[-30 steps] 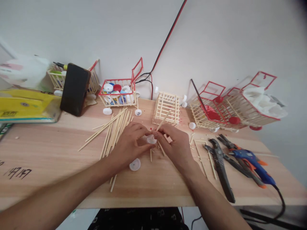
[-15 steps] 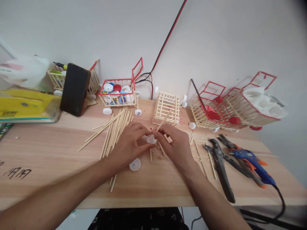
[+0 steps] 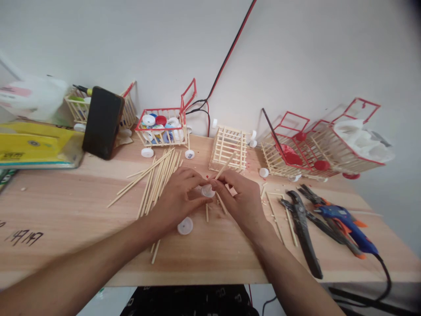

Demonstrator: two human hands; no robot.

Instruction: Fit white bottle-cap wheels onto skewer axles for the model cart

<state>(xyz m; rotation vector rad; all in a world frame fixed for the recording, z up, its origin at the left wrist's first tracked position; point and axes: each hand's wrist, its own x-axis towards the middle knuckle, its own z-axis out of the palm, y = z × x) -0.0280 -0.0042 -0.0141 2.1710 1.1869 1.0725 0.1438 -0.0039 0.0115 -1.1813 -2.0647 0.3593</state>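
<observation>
Between the thumb and fingers of my left hand (image 3: 180, 193) is a translucent white bottle cap (image 3: 208, 191). My right hand (image 3: 242, 196) pinches a thin wooden stick (image 3: 226, 165) that slants up and away, its near end at the cap. Whether the stick's tip is inside the cap is hidden by my fingers. A second translucent cap (image 3: 184, 226) lies on the table below my left hand. Loose wooden sticks (image 3: 159, 180) are heaped beside and under my left wrist. Just beyond my hands stands a small stick-built cart (image 3: 229, 147), wheels up, with white caps for wheels.
A red-trimmed cart of bottle caps (image 3: 161, 129) and a phone (image 3: 103, 123) stand at back left. More carts (image 3: 286, 158) line the back right. Cutting pliers (image 3: 302, 232) and a blue glue gun (image 3: 348, 224) with its cord lie on the right. A yellow packet (image 3: 36, 145) sits far left.
</observation>
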